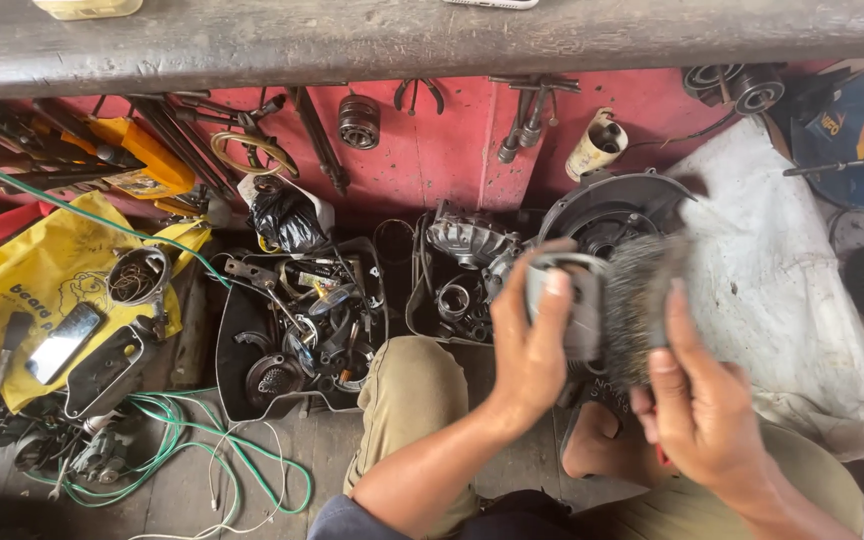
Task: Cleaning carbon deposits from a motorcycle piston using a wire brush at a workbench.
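Head view: left hand (532,350) gripping metal part (564,300), right hand (697,400) w/ wire brush (642,290); black tray (237,350) w/ small parts.

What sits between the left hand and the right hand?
In the head view, a grey metal cylinder part in the left hand and a wire brush in the right hand.

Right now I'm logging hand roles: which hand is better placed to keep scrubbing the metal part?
Right. The right hand already holds the wire brush against the grey metal part, while the left hand is wrapped around that part, steadying it, so it is not free.
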